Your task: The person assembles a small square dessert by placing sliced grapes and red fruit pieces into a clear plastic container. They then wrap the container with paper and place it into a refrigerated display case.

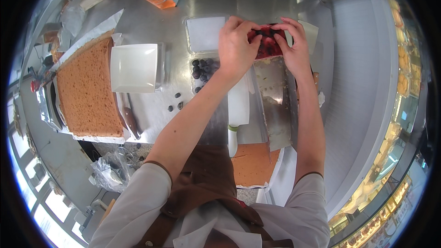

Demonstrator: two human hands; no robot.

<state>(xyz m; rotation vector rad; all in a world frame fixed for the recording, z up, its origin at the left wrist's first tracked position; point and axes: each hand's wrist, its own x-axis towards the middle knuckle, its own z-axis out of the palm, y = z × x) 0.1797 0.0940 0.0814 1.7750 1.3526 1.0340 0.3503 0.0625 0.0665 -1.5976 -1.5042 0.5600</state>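
A cake with a glossy red top [269,46] and dark berries on it lies at the far end of a long metal tray [275,100]. My left hand [237,44] reaches over its left side, thumb and forefinger bent around a dark spot on the topping. From the right, my right hand [294,43] brings its thumb and forefinger to the same surface. Whether either hand pinches a berry cannot be made out. Blueberries [203,67] sit in a clear plastic box left of my left wrist. A broad white-bladed knife [238,106] with a white and green handle lies beside the tray.
A large brown sponge sheet [89,89] on paper lies left, near a square white dish [134,68] and a wooden-handled knife [130,120]. Loose blueberries [177,95] dot the steel table [206,3]. Another sponge sheet [255,163] is close to my apron. A white wall panel [361,69] bounds the right.
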